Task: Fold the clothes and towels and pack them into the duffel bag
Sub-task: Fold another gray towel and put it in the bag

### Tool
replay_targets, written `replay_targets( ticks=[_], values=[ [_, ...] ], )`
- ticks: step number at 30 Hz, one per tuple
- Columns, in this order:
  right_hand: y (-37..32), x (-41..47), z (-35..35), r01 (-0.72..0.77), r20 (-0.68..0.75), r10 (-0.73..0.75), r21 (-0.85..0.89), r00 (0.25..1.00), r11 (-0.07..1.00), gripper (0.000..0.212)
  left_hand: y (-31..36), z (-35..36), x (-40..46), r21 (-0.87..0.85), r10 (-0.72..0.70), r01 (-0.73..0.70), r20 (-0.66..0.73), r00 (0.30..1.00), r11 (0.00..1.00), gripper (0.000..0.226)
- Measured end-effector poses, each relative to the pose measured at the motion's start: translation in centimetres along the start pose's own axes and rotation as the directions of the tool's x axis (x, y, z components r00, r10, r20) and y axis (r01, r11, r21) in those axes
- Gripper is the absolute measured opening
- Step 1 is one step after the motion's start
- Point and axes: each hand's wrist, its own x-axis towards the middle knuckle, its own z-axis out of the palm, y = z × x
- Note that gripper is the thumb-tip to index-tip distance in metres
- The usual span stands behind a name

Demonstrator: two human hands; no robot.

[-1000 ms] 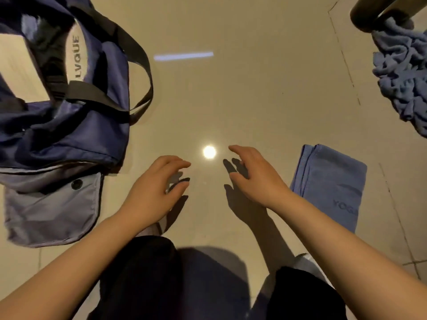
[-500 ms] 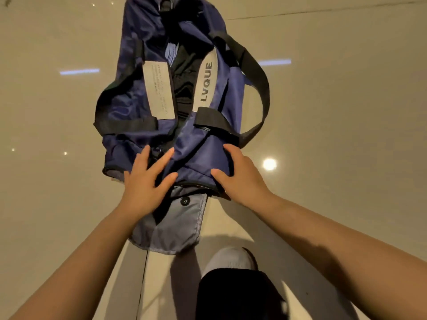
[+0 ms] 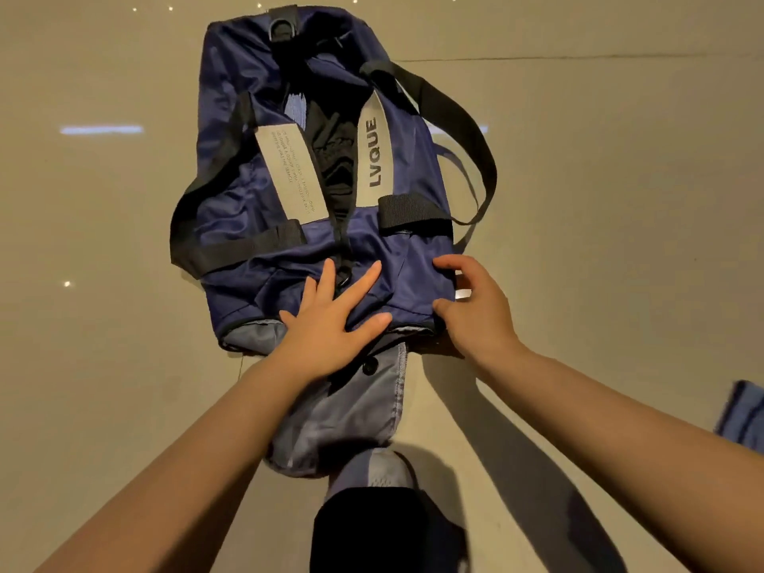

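The navy duffel bag (image 3: 264, 225) is laid on the floor (image 3: 620, 241), its long axis running away from the person, its zip gaping open on top. The left hand (image 3: 330, 324) is spread flat on the near end; the right hand (image 3: 475, 312) is curled round the near corner. A grey flap (image 3: 343, 415) trails nearer — a folded blue towel (image 3: 744, 419) is seen at far right.

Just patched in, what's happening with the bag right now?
A person is working at the near end of a navy duffel bag lying on the floor. The left hand rests flat on the fabric by the zipper end; the right hand cups the bag's corner. The top is unzipped, with dark items inside. A folded blue towel lies at the right, unpacked.
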Motion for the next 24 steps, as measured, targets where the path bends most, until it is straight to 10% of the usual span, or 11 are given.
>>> replay_targets(
  ticks=[12,24],
  values=[
    [6.6,-9.2,-14.1,-0.160,-0.333,0.176,0.076,0.926,0.984,0.048,11.2,10.1,-4.3,0.215,0.237,-0.321,0.343,0.909,0.922,0.087],
    [14.1,-23.3,-17.0,-0.293,-0.280,0.296,0.054,0.913,0.955,0.053,12.3,16.7,-15.1,0.317,0.194,-0.472,0.624,0.757,0.822,0.093]
  ],
)
